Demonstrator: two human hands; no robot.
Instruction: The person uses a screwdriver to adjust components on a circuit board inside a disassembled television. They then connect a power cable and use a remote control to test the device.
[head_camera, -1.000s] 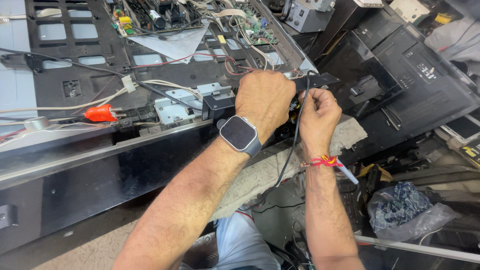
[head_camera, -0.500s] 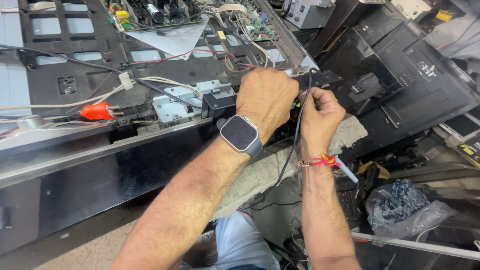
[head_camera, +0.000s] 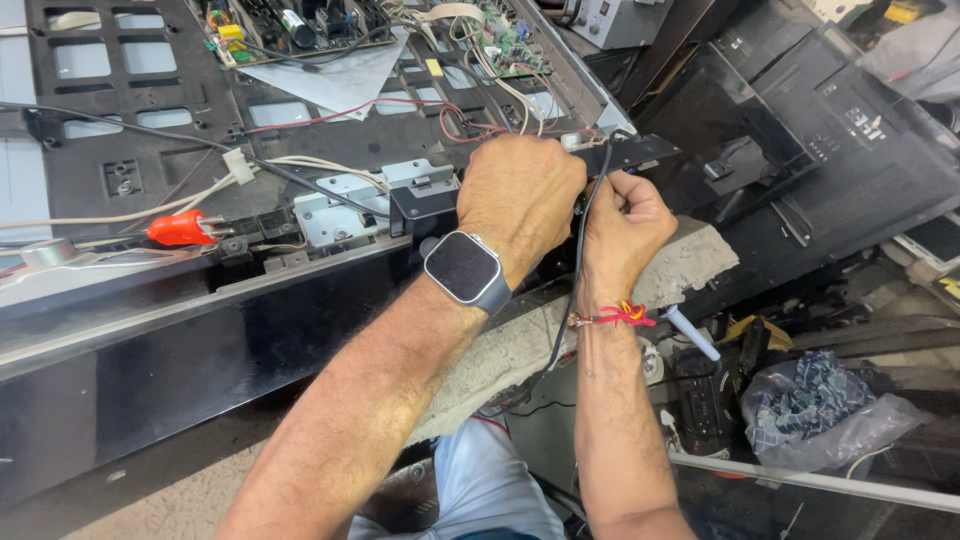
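Head view, starting at the far left: an orange plug (head_camera: 180, 228) lies on the open back of a flat screen set (head_camera: 150, 130), with pale wires (head_camera: 300, 165) running right toward a grey metal bracket (head_camera: 335, 205). A green circuit board (head_camera: 500, 35) sits further back.

Next comes the left hand (head_camera: 520, 195), knuckles up, fingers curled down over the lower edge of the set beside a small black strip (head_camera: 635, 152); what its fingertips press on is hidden. A dark watch (head_camera: 462, 268) sits on that wrist, the forearm reaching in from the lower left.

Just beside it the right hand (head_camera: 625, 225) is closed into a narrow pinch around a thin black cable (head_camera: 572, 270), which rises between the two hands to the strip and hangs down past the wrist with its red thread band (head_camera: 620, 316). That cable looks light, limp and easy to kink, so it is probably best held close to its upper end, near the strip, not tugged lower down.

Further right lie a black back cover (head_camera: 850, 150) and a plastic bag (head_camera: 820, 410).
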